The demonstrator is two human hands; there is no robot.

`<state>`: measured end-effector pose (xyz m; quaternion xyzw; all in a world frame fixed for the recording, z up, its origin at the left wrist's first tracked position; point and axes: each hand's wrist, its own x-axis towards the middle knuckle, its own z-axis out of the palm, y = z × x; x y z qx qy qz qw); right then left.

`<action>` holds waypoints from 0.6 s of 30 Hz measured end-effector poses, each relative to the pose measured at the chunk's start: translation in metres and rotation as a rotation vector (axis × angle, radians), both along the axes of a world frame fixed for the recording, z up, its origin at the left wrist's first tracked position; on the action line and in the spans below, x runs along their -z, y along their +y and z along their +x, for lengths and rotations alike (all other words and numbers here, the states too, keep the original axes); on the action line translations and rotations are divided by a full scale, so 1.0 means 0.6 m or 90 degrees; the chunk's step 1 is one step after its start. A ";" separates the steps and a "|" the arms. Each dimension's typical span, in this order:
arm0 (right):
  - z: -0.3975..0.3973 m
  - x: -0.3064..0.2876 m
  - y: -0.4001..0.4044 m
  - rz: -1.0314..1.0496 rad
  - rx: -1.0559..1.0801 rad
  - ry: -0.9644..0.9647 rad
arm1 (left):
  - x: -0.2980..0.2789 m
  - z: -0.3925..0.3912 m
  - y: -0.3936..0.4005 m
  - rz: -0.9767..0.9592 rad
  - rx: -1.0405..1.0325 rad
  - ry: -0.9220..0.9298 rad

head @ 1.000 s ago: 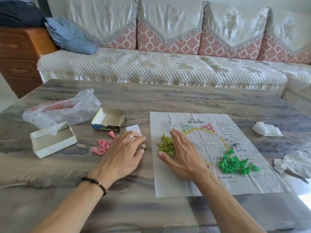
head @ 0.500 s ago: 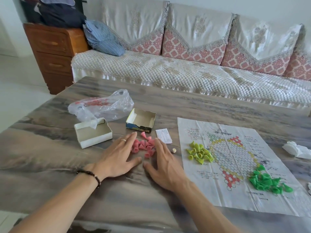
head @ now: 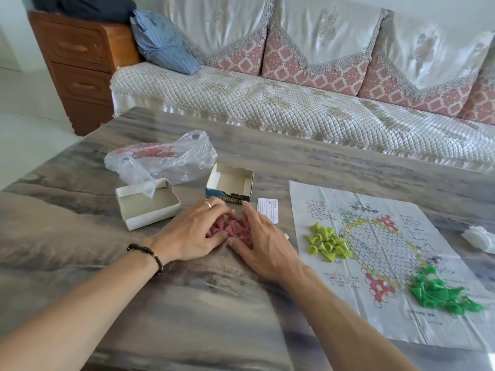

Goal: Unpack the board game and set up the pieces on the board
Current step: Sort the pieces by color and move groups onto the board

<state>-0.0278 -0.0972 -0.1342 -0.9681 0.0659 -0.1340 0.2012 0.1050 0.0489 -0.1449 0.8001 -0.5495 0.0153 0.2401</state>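
2 open cardboard box halves sit on the worktop [head: 187, 311]: the white tray [head: 147, 206] at the left holds only a corner of the clear plastic bag [head: 163, 156] that drapes into it, and the printed box half [head: 229, 184] just right of it shows a bare inside. Its near side carries a dark band of lettering, too blurred to read. The bag bears red print, also unreadable. A small white paper slip [head: 267, 210] with fine lines of text lies between the printed box half and the paper game board [head: 380, 263].

The board lies flat at the right, printed with a hexagon grid, red, yellow and green cells and blocks of red and black writing too small to read. On it rest 2 heaps of cone pieces: the yellow-green pieces [head: 327, 242] near its left edge and the bright green pieces [head: 442, 293] at its near right; neither heap can be counted. A third heap, the pink pieces [head: 235, 227], lies on the worktop left of the board, between both hands.

The left hand [head: 192, 231], with 1 ring and 1 dark bead bracelet, and the right hand [head: 265, 242] cup the pink heap from either side, fingers gently bent and touching the pieces, gripping none. A crumpled white wrapper [head: 479, 236] lies at the far right
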 end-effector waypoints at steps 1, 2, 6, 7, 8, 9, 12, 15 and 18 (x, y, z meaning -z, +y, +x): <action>0.000 0.003 0.000 0.002 0.003 -0.014 | 0.000 -0.001 -0.001 -0.006 -0.004 0.014; 0.001 0.005 0.000 0.003 0.002 -0.025 | 0.000 -0.001 -0.002 0.002 -0.011 0.034; 0.003 0.013 -0.002 -0.004 -0.002 -0.052 | 0.002 -0.003 -0.012 0.048 0.003 0.019; 0.001 0.014 -0.001 -0.014 0.003 -0.057 | 0.003 -0.002 -0.013 0.039 0.005 0.011; 0.000 0.015 -0.001 -0.021 0.008 -0.058 | 0.002 -0.003 -0.012 0.026 0.001 0.009; -0.001 0.015 -0.002 -0.022 0.009 -0.056 | 0.001 -0.003 -0.012 0.009 -0.006 0.004; 0.009 0.017 -0.008 -0.008 -0.029 -0.032 | 0.002 -0.003 -0.014 -0.010 -0.005 -0.023; 0.025 0.023 -0.013 -0.007 -0.052 0.002 | 0.005 0.001 -0.016 -0.004 0.002 -0.013; 0.028 0.028 -0.013 0.017 -0.023 -0.021 | 0.010 0.003 -0.014 -0.018 -0.001 -0.034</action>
